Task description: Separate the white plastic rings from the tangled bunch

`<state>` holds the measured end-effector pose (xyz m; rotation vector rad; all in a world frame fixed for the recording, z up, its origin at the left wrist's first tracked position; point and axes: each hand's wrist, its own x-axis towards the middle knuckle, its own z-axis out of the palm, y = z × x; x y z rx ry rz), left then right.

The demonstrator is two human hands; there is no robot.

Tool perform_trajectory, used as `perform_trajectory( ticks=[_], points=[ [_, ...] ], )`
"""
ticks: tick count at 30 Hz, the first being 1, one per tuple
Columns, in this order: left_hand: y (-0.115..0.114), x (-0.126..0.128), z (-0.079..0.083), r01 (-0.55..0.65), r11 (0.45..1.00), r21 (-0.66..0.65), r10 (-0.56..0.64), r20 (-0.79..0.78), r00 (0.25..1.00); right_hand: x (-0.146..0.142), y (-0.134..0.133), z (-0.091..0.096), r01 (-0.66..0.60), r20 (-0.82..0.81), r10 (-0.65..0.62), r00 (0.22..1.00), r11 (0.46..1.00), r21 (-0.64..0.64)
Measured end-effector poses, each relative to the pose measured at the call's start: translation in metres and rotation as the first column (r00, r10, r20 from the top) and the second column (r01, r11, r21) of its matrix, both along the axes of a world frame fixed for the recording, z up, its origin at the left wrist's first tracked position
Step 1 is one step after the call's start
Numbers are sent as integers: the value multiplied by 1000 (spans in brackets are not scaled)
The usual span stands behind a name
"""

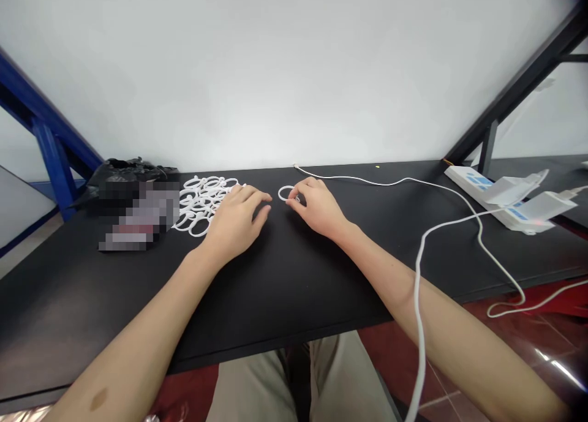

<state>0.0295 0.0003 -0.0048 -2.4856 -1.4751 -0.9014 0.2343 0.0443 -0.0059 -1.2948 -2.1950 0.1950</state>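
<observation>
Between the thumb and fingers of my right hand (316,209) is a small white ring (280,190), pinched at its right side over the black table. Part of the ring is hidden behind the fingertips. My left hand (236,223) is open just left of it, thumb and fingers apart, with nothing seen between them. Beside and partly behind that hand lies a flat cluster of several white rings (199,209), spread over one another on the tabletop. My left hand covers the cluster's right edge, and whether it touches the rings I cannot tell.
A black plastic bag (133,166) and a blurred-out item (142,217) lie at the left. White devices (500,198) with blue labels stand at the right. A white cable (420,275) crosses in front of my right forearm; another runs along the table's back. A white wall rises behind.
</observation>
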Motion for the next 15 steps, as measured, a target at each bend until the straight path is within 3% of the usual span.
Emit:
perform_trajectory(
  ticks=[3,5,11,15],
  points=[
    [0,-1,-3,14,1000,-12,-15,-4,1000,-6,-7,2,-196,-194,189,963,980,-18],
    [1,-4,-3,21,999,-37,-22,-13,1000,-11,-11,3,-266,-308,242,920,963,-40],
    [-1,-3,1,127,980,-152,-118,66,991,-18,-17,7,-236,-577,82,813,952,-198],
    [-5,4,4,112,979,-170,-94,109,990,-16,-14,6,-279,-611,3,792,891,-358]
  ],
)
